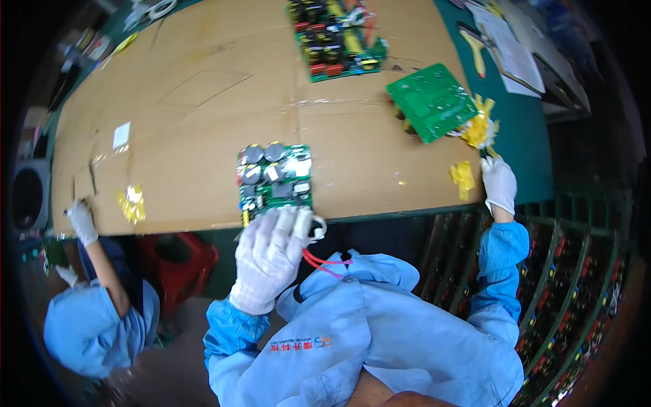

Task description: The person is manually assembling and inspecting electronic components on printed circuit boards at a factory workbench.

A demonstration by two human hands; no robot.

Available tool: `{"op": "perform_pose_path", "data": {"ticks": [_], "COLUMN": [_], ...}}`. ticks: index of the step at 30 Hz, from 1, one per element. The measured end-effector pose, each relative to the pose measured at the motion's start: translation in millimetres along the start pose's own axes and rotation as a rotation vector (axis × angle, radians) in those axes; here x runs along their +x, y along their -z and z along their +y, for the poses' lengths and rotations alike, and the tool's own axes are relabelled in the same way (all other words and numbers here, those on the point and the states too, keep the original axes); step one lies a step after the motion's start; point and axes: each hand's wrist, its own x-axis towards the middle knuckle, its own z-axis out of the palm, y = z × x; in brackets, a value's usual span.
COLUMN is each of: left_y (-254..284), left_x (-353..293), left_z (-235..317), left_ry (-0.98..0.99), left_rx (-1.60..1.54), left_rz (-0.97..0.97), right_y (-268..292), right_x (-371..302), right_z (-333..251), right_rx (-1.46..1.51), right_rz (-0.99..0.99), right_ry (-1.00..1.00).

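The populated circuit board (276, 179) seems stiff, fragile; edges suit holding. Left hand (270, 255) at its near edge, right hand (500, 184) rightward; grips unclear.

green circuit board (277, 183), white gloves (268, 261), red wires (322, 262), light blue jacket (420, 325), tan cardboard (203, 88)

White knit-gloved left hand (268, 261), between seven and eight o'clock: back up, fingers (281, 230) extended. White-gloved right hand (500, 186), three o'clock, blue-sleeved arm (505, 251) outstretched.
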Motion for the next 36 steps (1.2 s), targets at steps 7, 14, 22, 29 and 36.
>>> {"op": "perform_pose_path", "data": {"ticks": [7,14,22,29,36], "left_y": [-3,-3,-5,2,2], "left_x": [-44,-13,-20,-9,17], "left_z": [17,41,32,16,1], "left_ry": [-0.247,0.0,-0.096,0.179,0.165], "left_rx": [-0.246,-0.344,-0.216,-0.231,-0.067], "left_rz": [0.16,0.307,0.224,0.378,0.349], "right_y": [23,159,165,144,143], "right_x": [-24,-101,-104,-108,-93], "right_z": [3,-154,-213,-226,-267], "right_rx": [0.236,1.206,1.226,1.875,1.829], "right_rz": [0.172,-0.8,-1.566,-1.248,-0.938], "right_ry": [-0.117,0.071,0.291,0.25,0.378]}}
